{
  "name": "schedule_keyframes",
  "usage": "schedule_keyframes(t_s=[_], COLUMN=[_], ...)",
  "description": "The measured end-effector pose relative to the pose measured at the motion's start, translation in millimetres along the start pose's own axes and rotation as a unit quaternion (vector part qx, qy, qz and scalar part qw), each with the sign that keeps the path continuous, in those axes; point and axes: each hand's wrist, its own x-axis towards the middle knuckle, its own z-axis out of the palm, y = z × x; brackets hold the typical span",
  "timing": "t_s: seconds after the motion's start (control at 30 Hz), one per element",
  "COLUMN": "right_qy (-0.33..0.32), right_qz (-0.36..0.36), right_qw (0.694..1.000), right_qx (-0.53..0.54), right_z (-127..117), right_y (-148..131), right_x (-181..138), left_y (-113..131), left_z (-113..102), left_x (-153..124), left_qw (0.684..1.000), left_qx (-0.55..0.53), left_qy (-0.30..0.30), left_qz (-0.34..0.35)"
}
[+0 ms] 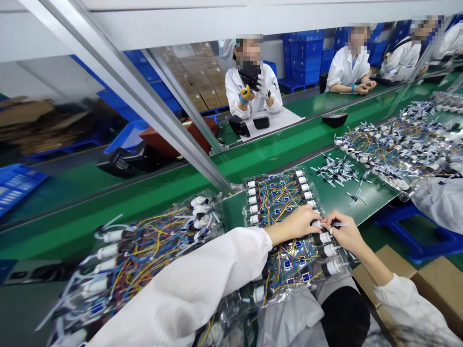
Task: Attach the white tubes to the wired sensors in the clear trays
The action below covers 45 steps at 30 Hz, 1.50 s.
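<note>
Before me lies a clear plastic tray [265, 285] holding rows of white cylindrical parts joined by coloured wires. My left hand [302, 221] reaches across it, fingers closed on a white cylindrical part [317, 224] at the tray's right side. Close against it, my right hand [342, 232] pinches a thin black-and-white strip [340, 223] at that same part. The fingers hide just where strip and part meet. Small blue pieces [298, 244] sit along the wires in the middle of the tray. A pile of similar strips [336, 169] is scattered beyond my hands.
To the left lies another tray of wired parts [144, 255], with more trays [401, 144] at the right. A slanted metal post [173, 135] stands ahead. Across the green bench, a person [253, 86] handles a black device. Cardboard boxes [434, 284] sit below right.
</note>
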Motion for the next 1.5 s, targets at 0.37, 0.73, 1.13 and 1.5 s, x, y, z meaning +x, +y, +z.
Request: schedule_keyframes(t_s=[0.37,0.73,1.13,1.5], right_qy=[-0.098,0.031,0.030,0.045], right_qz=[-0.032,0.191,0.168,0.045], right_qw=[0.995,0.866,0.858,0.991], right_qx=[-0.010,-0.460,-0.485,-0.120], right_z=[-44.5,-98.3,-82.0,-72.2], right_y=[-4.9,36.4,32.1,-17.3], right_x=[8.2,61.3,79.6,53.5], left_y=[-4.3,-8.5,-7.4,-10.3], left_z=[-8.0,-2.7,-7.2,-5.5], left_x=[-0.6,-3.5,-3.8,-3.3], left_qw=[0.997,0.970,0.977,0.985], left_qx=[0.049,0.242,0.210,0.160], left_qy=[0.031,0.021,0.033,0.061], left_qz=[0.057,0.005,0.003,-0.021])
